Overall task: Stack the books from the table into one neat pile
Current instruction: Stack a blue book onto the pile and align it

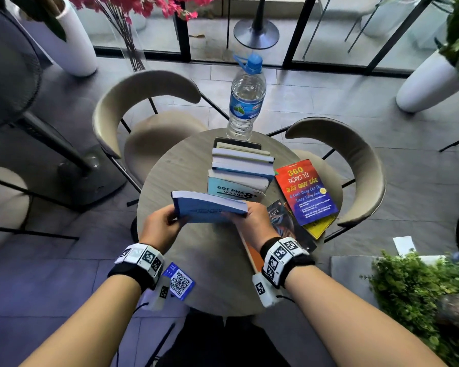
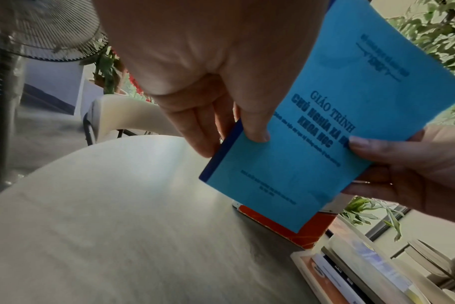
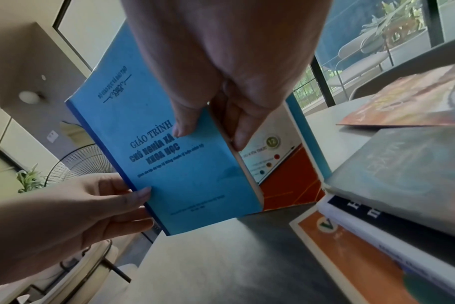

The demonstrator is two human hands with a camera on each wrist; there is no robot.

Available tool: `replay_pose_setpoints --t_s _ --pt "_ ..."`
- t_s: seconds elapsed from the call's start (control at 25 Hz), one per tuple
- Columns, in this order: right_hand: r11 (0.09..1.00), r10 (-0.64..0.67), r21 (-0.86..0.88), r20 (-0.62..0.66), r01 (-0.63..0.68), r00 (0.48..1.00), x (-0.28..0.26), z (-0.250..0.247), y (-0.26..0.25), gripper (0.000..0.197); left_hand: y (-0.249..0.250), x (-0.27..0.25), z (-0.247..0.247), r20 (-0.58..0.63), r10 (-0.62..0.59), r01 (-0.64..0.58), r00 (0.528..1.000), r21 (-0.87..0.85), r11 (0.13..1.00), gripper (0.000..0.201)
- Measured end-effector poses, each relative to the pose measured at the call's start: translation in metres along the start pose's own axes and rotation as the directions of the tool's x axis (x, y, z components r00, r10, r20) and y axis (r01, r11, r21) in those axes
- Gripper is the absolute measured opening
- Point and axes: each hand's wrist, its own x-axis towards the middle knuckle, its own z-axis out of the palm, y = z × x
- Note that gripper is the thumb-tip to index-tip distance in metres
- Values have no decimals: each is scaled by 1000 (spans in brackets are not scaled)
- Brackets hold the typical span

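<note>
Head view: blue book (image 1: 210,207) pinched between left hand (image 1: 161,223) and right hand (image 1: 252,221).

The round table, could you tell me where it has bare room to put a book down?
The round table is bare left of the book pile, and between the hands and the QR card. Its right side is crowded with loose books.

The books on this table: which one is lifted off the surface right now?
The light blue book is. The left hand and the right hand grip its two ends above the table; all other books lie flat there.
</note>
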Motion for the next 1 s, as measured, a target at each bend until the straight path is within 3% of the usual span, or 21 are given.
replay_pose_setpoints --t_s 0.12,0.44,0.6,1.0 --pt "999 10 -43 -15 -11 1000 11 -5 7 13 3 16 13 22 -31 29 999 68 997 21" --pt "963 86 -253 -48 -95 995 14 -10 37 18 -15 34 41 93 -147 144 985 40 989 11" --pt "928 91 -355 -67 -109 994 17 -11 37 32 -7 35 49 83 -137 133 987 54 990 27" --pt "788 -78 -615 -34 41 996 11 -41 32 30 12 27 74 44 -176 174 983 48 984 28"
